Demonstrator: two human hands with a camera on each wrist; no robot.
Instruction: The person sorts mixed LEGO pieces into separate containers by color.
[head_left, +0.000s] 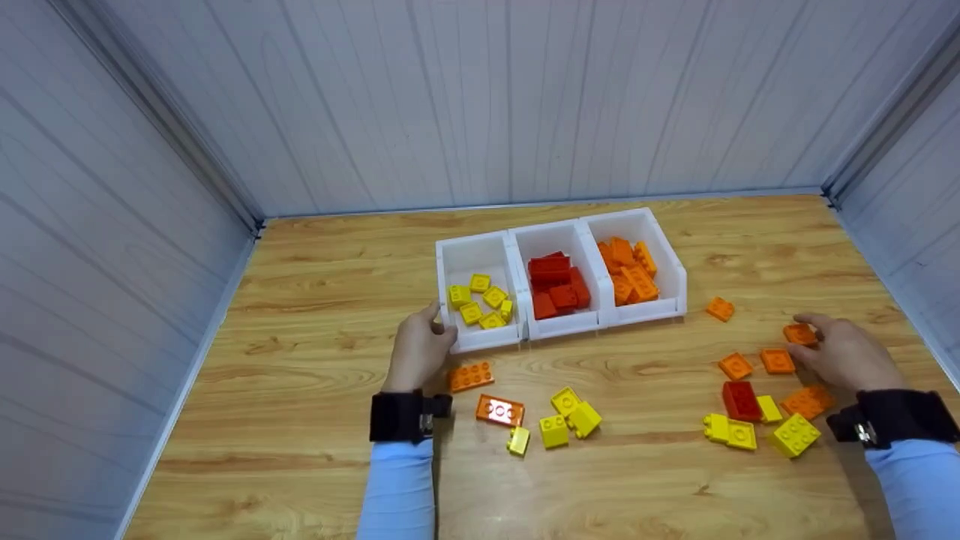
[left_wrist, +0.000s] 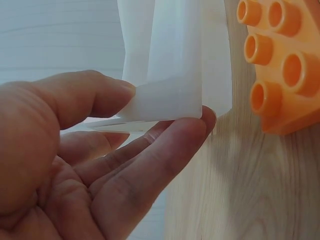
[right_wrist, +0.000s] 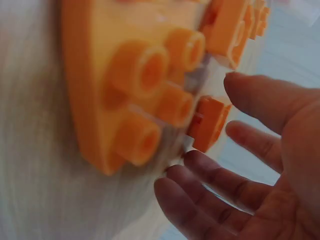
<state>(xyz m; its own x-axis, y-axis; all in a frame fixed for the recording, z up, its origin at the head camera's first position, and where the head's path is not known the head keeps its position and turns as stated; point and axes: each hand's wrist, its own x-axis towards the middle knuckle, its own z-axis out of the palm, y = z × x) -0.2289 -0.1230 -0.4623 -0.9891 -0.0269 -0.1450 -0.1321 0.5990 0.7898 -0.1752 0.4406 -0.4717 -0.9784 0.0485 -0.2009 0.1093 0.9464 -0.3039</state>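
A white three-part bin (head_left: 562, 330) stands at the middle of the table, with yellow, red and orange building blocks sorted by colour in its compartments. My left hand (head_left: 420, 346) grips its front left corner. In the left wrist view the thumb lies on one side of the white wall (left_wrist: 170, 95) and the fingers on the other. At the right, my right hand (head_left: 851, 352) is around a small orange block (head_left: 799, 334). Its thumb and fingers are spread in the right wrist view, with the orange block (right_wrist: 210, 122) just beyond the fingertips.
Near my left hand lie two orange blocks (head_left: 471, 376) and several yellow ones (head_left: 554, 432). Close to my right hand are a red block (head_left: 741, 401), more yellow blocks (head_left: 796, 436) and several orange blocks (head_left: 736, 366). Pale panel walls (head_left: 480, 105) enclose the wooden table (head_left: 315, 300).
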